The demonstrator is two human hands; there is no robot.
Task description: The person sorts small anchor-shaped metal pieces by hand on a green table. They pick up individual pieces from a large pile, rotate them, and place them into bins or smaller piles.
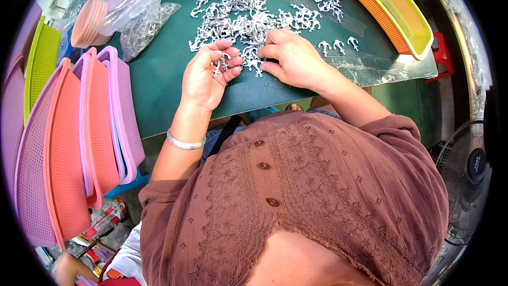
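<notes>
Left hand (207, 74) cups metal pieces (221, 65) in loosely curled, parted fingers, whose gaps could drop some; beyond the right hand's (292, 58) bent fingers, pinch unclear, the overlapping pile (241, 16) could snag

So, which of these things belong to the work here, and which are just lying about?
Seemingly in the work:
left hand, holding small silver-grey anchor-shaped pieces
right hand, at the near edge of the silver-grey heap
dark green table

Apparently just lying about:
purple and coral perforated plastic baskets
black round-caged fan
red plastic stool
</notes>
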